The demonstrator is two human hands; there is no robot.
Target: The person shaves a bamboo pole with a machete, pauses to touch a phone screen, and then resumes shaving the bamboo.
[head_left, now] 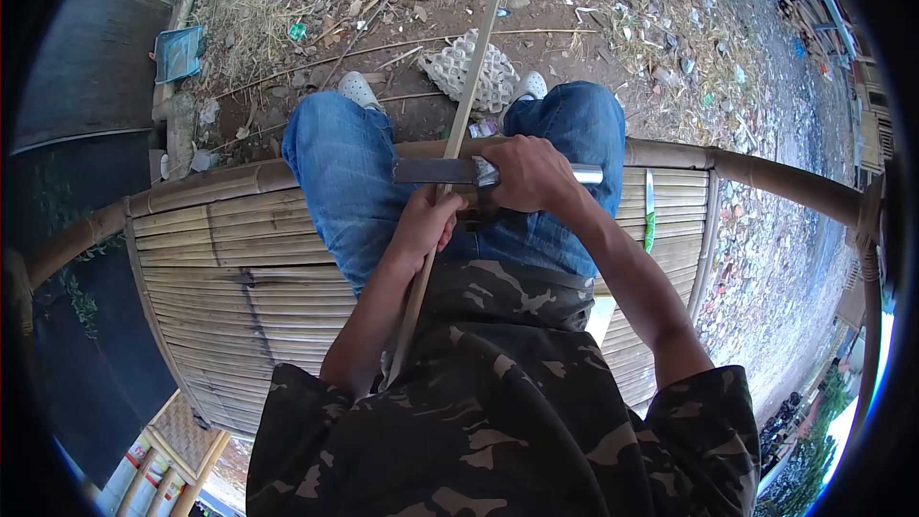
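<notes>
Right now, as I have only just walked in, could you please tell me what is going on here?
A person sits on a bamboo bench, working with both hands. The left hand grips a long, thin strip, while the right hand holds a tool whose dark, flat end crosses the strip. A green-handled knife lies on the bench.

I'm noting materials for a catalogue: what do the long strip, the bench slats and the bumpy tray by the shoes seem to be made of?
Long strip: bamboo or wood, apparently unfinished; pale tan, matte.
Bench slats: likely split bamboo, slightly glossy; narrow, straw-coloured lengths.
Bumpy tray: probably moulded pulp, matte; greyish, egg-tray-like cups, though plastic isn't ruled out.
</notes>
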